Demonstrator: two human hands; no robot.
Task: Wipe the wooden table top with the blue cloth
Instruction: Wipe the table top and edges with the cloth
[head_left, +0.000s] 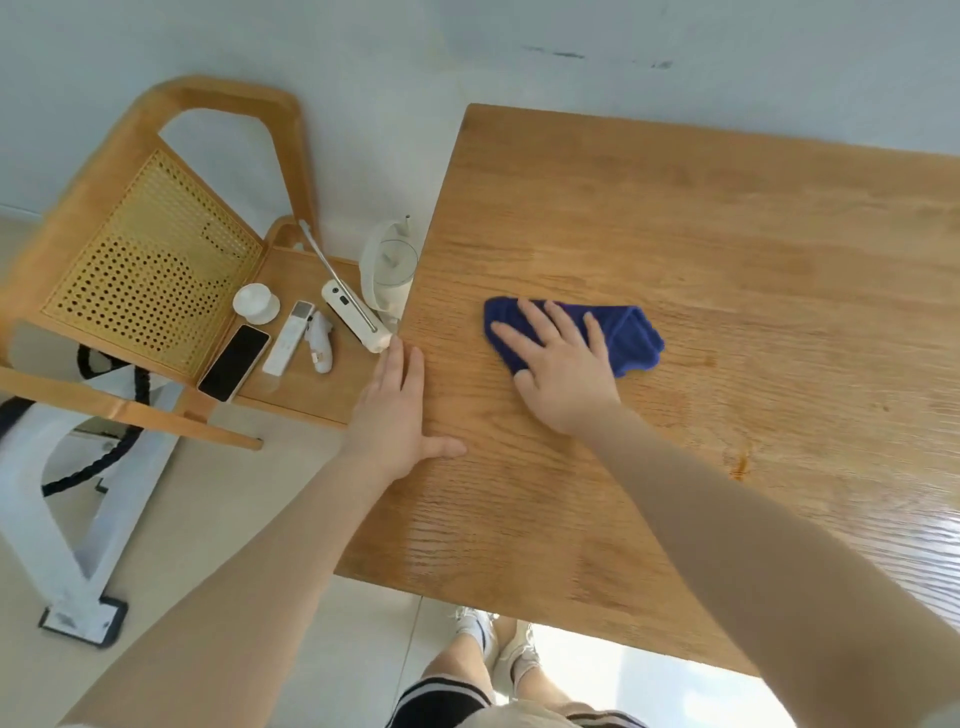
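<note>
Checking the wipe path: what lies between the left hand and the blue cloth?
Only bare wooden table top between left hand and blue cloth, in the head view.

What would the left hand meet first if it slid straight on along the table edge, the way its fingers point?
Probably the white radio on the chair seat: the left hand has its fingertips nearly at the radio's near end. Depth is unclear.

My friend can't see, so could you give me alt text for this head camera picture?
A person's right hand presses a blue cloth flat on a wooden table, while the left hand rests on the table's edge. A chair beside it holds a phone and small white gadgets.
</note>
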